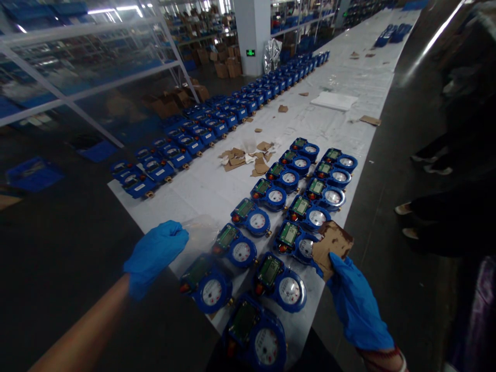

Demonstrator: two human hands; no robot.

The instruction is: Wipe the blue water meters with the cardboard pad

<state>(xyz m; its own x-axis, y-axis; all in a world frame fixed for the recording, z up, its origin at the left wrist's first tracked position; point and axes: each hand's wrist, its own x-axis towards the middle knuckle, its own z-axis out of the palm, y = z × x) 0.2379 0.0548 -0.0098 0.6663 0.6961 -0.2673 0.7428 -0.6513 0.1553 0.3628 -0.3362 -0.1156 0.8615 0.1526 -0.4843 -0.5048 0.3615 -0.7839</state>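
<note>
Pinching a ragged brown cardboard scrap [332, 247] by its lower edge, the blue-gloved right hand [354, 305] holds it above the rows of round blue water meters [277, 195]; it looks light, stiff, easily torn. The gloved left hand [155, 256] clutches thin, limp clear plastic film [199, 232] over the white sheet [201, 188].
</note>
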